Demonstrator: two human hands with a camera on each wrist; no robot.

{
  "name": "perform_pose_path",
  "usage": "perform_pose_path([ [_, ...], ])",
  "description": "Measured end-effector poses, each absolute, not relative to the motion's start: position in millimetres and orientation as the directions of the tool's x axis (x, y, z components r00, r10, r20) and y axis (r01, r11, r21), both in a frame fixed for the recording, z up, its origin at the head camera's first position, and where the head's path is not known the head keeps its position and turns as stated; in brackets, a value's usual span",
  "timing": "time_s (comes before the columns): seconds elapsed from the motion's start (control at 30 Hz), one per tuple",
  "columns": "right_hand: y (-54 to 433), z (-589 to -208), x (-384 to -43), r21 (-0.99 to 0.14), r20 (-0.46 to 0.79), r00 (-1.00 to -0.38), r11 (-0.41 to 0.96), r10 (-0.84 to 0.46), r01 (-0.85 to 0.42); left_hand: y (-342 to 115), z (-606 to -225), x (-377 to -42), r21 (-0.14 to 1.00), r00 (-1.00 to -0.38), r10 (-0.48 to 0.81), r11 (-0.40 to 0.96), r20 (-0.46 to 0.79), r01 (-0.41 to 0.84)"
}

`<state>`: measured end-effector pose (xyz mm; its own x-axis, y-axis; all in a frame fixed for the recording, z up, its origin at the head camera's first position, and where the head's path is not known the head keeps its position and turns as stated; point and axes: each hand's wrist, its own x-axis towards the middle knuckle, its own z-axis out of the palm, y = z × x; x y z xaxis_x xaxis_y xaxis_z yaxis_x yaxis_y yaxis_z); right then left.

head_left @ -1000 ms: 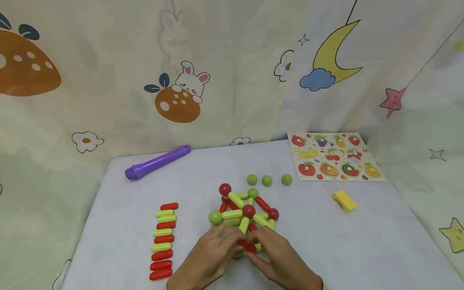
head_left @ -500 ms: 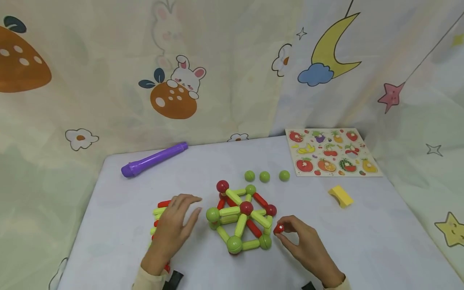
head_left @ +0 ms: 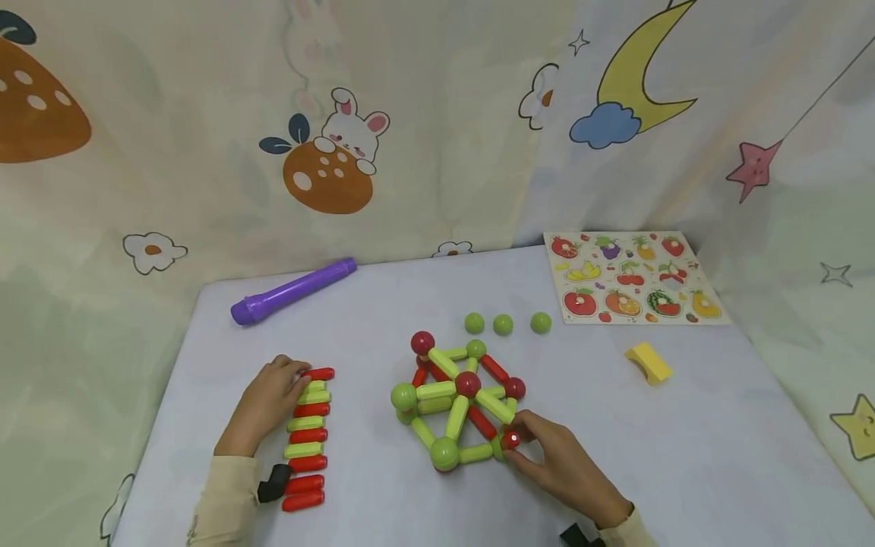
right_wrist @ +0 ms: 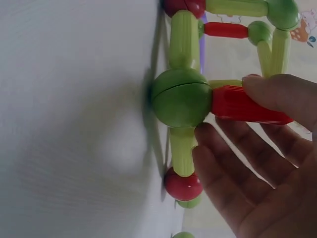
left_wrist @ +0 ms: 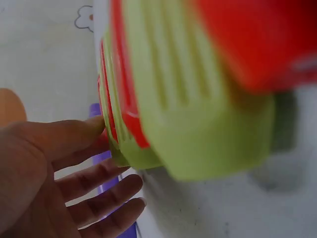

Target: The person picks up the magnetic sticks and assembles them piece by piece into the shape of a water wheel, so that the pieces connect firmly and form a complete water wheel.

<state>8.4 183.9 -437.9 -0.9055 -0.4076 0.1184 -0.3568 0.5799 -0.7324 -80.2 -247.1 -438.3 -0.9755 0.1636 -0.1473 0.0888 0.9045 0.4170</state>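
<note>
My right hand (head_left: 563, 463) pinches a red magnetic stick (right_wrist: 237, 105) between thumb and fingers. One end of that stick meets a green ball (right_wrist: 181, 98) at the near right corner of a ball-and-stick structure (head_left: 456, 416); its other end points up toward the head camera. The structure joins red and green balls with red and lime sticks. On the left, my left hand (head_left: 270, 399) is at the far end of a row of loose sticks (head_left: 307, 448). Its thumb and forefinger pinch the left end of the farthest red stick (head_left: 321, 374), its other fingers loosely extended.
Behind the structure lie three loose green balls (head_left: 502, 324). A purple tube-shaped toy (head_left: 294, 292) rests at the back left. A fruit puzzle board (head_left: 636, 281) and a yellow arched block (head_left: 649, 363) are at the right. A printed curtain (head_left: 437, 137) hangs behind the table.
Both hands were together at the structure's near side, then parted. My left hand moved left to the stick row; my right hand carried the red stick to the near right green ball.
</note>
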Motion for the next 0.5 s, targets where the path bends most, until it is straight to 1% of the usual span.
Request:
perform_pose_path([
  [0.07, 184, -439, 8, -0.717, 0.103, -0.906, 0.601, -0.410, -0.353, -247, -441, -81, 0.419, -0.978, 0.155, 0.904, -0.142, 0.083],
  [0.17, 184, -440, 8, -0.708, 0.082, -0.905, 0.614, -0.419, -0.348, -247, -443, -81, 0.455, -0.980, 0.134, 0.889, -0.150, 0.052],
  [0.3, 188, -438, 8, -0.702, 0.030, -0.906, 0.636, -0.423, -0.320, -249, -443, -82, 0.475, -0.980, 0.112, 0.880, -0.165, 0.021],
  [0.4, 194, -436, 9, -0.701, -0.009, -0.911, 0.652, -0.412, -0.288, -249, -441, -80, 0.461, -0.986, 0.105, 0.887, -0.131, 0.033],
  [0.5, 200, -434, 8, -0.695, -0.013, -0.923, 0.666, -0.386, -0.269, -245, -434, -76, 0.473, -0.990, 0.120, 0.878, -0.070, 0.073],
])
